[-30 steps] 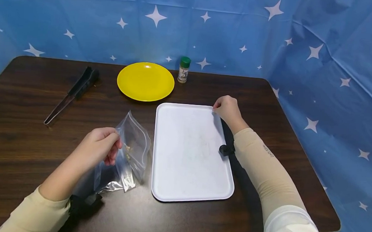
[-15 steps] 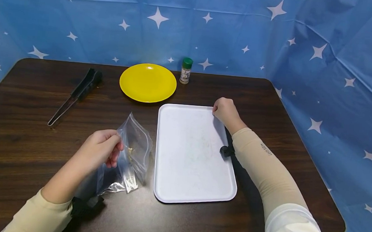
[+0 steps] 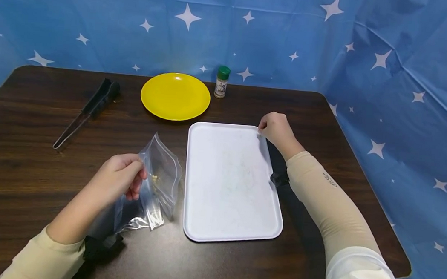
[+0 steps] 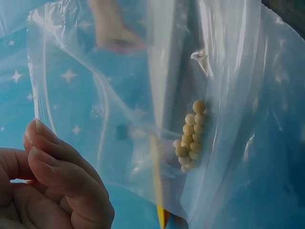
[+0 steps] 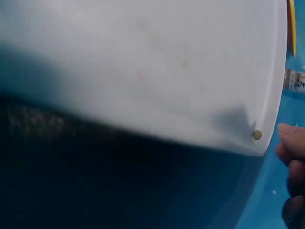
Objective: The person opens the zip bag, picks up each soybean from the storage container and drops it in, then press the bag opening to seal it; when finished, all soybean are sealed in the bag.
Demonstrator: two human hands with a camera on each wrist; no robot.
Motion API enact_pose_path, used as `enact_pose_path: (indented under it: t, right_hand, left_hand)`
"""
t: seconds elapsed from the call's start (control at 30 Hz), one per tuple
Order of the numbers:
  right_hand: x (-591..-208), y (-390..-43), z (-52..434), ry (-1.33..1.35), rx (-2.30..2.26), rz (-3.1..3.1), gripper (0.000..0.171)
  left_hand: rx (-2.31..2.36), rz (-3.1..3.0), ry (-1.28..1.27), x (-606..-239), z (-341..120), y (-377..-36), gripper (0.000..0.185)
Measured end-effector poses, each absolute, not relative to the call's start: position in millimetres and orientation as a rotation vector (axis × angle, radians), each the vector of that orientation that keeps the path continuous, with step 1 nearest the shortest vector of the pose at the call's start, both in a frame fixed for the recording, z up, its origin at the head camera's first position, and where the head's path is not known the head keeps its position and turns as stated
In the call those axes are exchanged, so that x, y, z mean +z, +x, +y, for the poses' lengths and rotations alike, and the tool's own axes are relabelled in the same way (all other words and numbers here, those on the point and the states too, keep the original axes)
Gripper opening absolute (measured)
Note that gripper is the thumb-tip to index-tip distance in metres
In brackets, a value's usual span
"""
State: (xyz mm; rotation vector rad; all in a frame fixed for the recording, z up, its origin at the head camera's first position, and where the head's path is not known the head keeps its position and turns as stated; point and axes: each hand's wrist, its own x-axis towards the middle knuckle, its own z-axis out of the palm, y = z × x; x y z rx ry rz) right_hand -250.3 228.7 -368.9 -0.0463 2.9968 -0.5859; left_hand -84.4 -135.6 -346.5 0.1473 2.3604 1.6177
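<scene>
My left hand (image 3: 119,176) pinches the top edge of a clear zip bag (image 3: 161,182) and holds it upright just left of the white tray (image 3: 228,191). Through the bag (image 4: 224,71) I see several small yellowish beads (image 4: 190,138) gathered in a fold, with my left hand (image 4: 52,186) at its lower left. My right hand (image 3: 276,127) sits at the tray's far right corner with fingers curled against the rim. In the right wrist view one small bead (image 5: 257,135) lies on the tray (image 5: 143,62) close to that corner, beside my fingers (image 5: 291,143).
A yellow plate (image 3: 175,96) and a green-capped spice jar (image 3: 221,82) stand behind the tray. Black tongs (image 3: 88,110) lie at the far left of the dark wooden table (image 3: 22,161). Blue star-print cloth (image 3: 403,82) walls the back and right side.
Only the head view has shifted slightly. Both hands, the bag and the tray stay where they were.
</scene>
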Motion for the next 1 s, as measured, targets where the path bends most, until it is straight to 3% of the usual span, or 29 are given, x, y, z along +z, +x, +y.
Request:
enact_pose_path:
  t: [0.67,1.0]
  right_hand:
    - [-377,-253,219,-0.079,-0.346,2.934,0.020]
    - [-358,-253,232,-0.138,-0.404,2.981,0.010]
  left_hand:
    - [1.601,2.360,0.153,-345,-136,-84,0.030]
    - [1.604,2.353,0.143,-343,-137,-83,0.030]
